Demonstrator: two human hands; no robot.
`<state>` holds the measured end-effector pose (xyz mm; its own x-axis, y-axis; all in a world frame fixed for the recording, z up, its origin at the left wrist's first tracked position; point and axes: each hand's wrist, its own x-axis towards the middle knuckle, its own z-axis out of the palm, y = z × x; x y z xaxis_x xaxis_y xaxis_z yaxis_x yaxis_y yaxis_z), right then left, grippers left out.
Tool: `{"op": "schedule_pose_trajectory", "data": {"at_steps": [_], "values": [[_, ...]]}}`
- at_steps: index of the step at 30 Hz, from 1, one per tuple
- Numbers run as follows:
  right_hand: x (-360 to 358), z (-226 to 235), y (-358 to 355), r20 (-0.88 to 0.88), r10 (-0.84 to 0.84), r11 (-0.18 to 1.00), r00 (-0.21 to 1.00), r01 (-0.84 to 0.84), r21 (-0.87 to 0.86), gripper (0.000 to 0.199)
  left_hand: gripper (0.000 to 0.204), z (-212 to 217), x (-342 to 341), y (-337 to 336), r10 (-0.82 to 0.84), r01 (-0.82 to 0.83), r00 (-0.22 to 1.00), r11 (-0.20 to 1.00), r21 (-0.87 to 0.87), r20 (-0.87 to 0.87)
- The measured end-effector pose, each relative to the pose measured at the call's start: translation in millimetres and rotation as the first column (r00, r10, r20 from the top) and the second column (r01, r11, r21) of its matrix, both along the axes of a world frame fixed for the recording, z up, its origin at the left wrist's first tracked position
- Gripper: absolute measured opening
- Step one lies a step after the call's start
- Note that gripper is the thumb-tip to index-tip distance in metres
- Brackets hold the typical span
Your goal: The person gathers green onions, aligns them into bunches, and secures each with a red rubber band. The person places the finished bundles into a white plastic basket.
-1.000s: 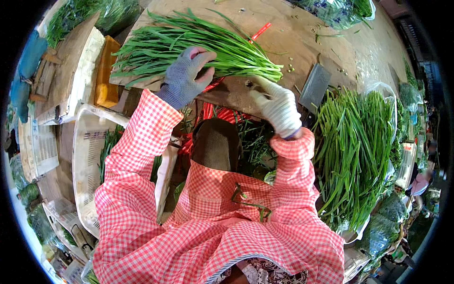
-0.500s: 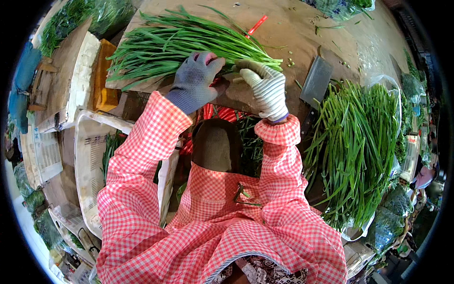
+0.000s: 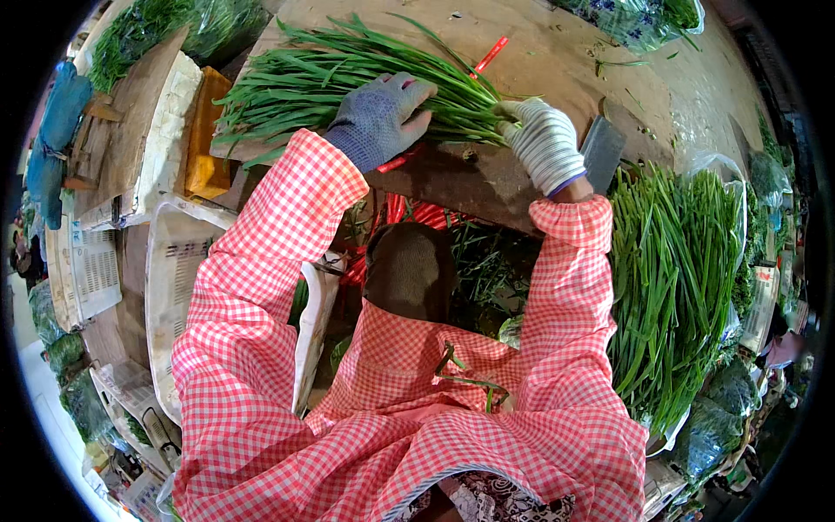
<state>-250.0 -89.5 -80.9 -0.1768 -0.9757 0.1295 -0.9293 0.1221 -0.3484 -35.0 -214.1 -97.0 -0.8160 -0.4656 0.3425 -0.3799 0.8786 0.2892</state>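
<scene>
A bunch of long green garlic chives (image 3: 313,74) lies across the worktable, leaf tips to the left and stem ends to the right. My left hand (image 3: 383,117), in a grey glove, rests on the near side of the bunch with its fingers curved over the leaves. My right hand (image 3: 546,143), in a white striped glove, closes on the stem ends; its fingertips are partly hidden. A red strip (image 3: 489,56) sticks out from under the far side of the bunch, and a bit of red shows below my left hand.
A cleaver blade (image 3: 602,150) lies just right of my right hand. A large pile of chives (image 3: 674,287) stands at the right on plastic. A white crate (image 3: 165,304) and an orange block (image 3: 209,130) are at the left. Red bags (image 3: 417,213) show below the table edge.
My right hand has moved right and taken hold of the stem ends. My left hand has shifted slightly right along the bunch. The red bit below it has come into view.
</scene>
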Motion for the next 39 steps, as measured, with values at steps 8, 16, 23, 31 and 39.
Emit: {"op": "schedule_pose_trajectory", "data": {"at_steps": [8, 16, 23, 31, 39], "values": [[-33, 78, -14, -0.295, -0.009, 0.984, 0.956, -0.044, -0.171, 0.02, 0.069, -13, 33, 8, 0.19, -0.185, 0.981, 0.978, 0.099, -0.041], [-47, 199, -24, -0.471, -0.094, 0.968, 0.877, -0.03, -0.25, 0.022, 0.063, -22, 42, 4, 0.197, -0.185, 0.978, 0.971, 0.153, -0.073], [-41, 241, -29, -0.267, -0.124, 0.913, 0.956, 0.004, -0.409, 0.025, 0.06, 17, 57, 10, 0.258, -0.13, 0.85, 0.948, 0.291, -0.46], [-10, 151, -23, -0.874, 0.01, 1.0, 0.486, -0.03, -0.005, 0.023, 0.053, 29, 101, 32, 0.38, -0.204, 0.731, 0.914, 0.35, -0.566], [-1, -4, -11, -0.172, 0.118, 0.993, 0.978, -0.121, -0.011, 0.018, 0.047, -3, 113, 82, 0.363, -0.046, 0.797, 0.834, 0.55, -0.483]]}}
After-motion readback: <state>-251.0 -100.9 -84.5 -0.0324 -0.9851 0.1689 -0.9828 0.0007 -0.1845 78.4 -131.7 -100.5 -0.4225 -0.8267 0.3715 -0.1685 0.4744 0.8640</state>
